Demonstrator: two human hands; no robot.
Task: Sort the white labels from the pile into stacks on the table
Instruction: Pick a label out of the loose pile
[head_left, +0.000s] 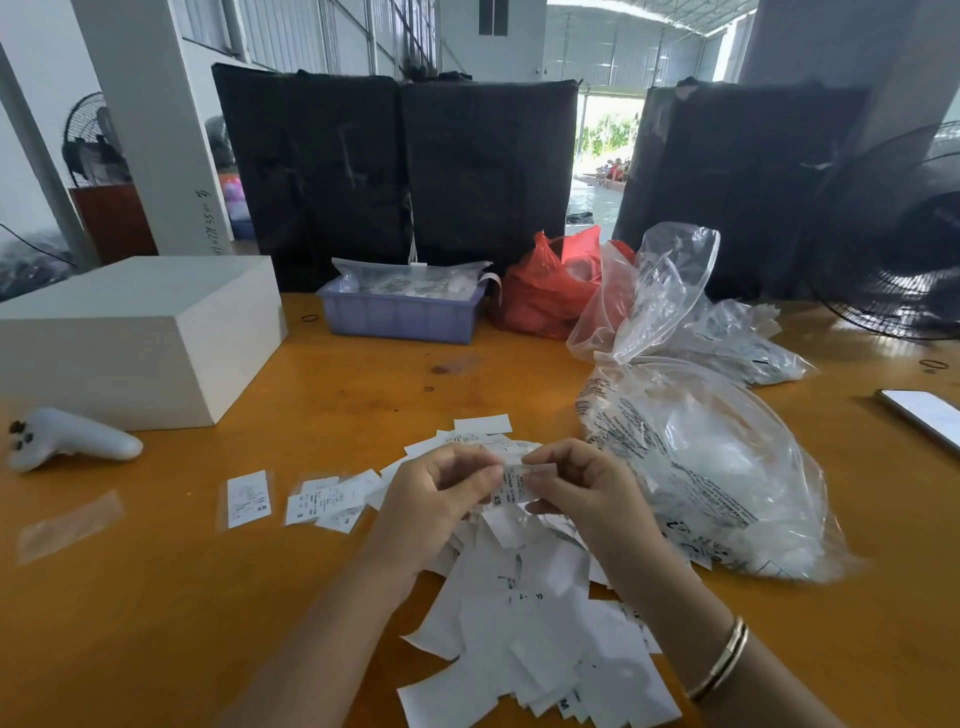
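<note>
A loose pile of white labels covers the wooden table in front of me and runs under both forearms. My left hand and my right hand meet above the pile and pinch one white label marked XS between their fingertips. To the left lie two small stacks: one marked XS and one marked S.
A large clear plastic bag lies right of my hands. Behind stand a purple bin, a red bag and a white box. A white controller lies at left, a phone and a fan at right.
</note>
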